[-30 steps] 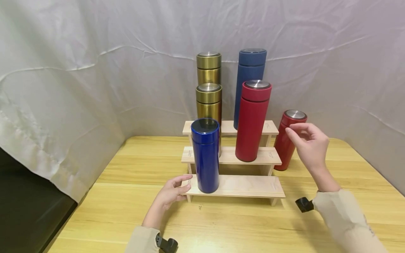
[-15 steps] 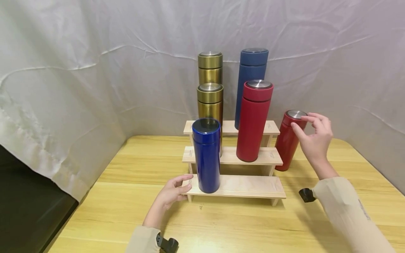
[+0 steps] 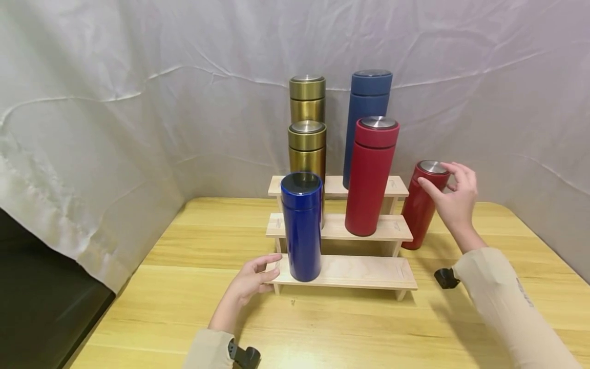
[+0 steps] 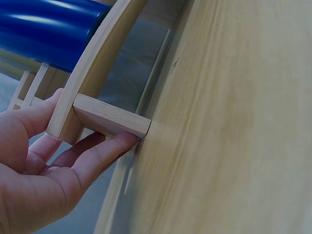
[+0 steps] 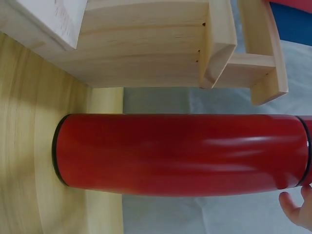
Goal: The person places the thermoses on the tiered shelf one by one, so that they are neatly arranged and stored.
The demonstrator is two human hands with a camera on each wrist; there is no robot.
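Note:
My left hand [image 3: 251, 279] grips the left end of the wooden three-tier stand [image 3: 369, 271]. In the left wrist view its thumb [image 4: 39, 117] lies on the board's edge, with fingers against the short leg below. A glossy blue thermos bottle [image 3: 301, 236] stands upright on the lowest tier beside that hand. At the right, a red thermos bottle [image 3: 418, 207] stands on the table. My right hand [image 3: 454, 197] holds its top, thumb at the near side of the lid and fingers at the right. The right wrist view shows fingertips [image 5: 290, 207] close to the neck ring.
A matte red bottle [image 3: 371, 184] and a gold bottle [image 3: 306, 154] stand on the middle tier. Behind them, another gold bottle [image 3: 307, 97] and a matte blue bottle [image 3: 369, 107] stand on the top tier. Pale cloth [image 3: 221, 118] hangs behind the wooden table [image 3: 184, 287].
My right hand has moved up to the lid of the standing red bottle, opening wider and then closing in around it. The left hand stays at the stand.

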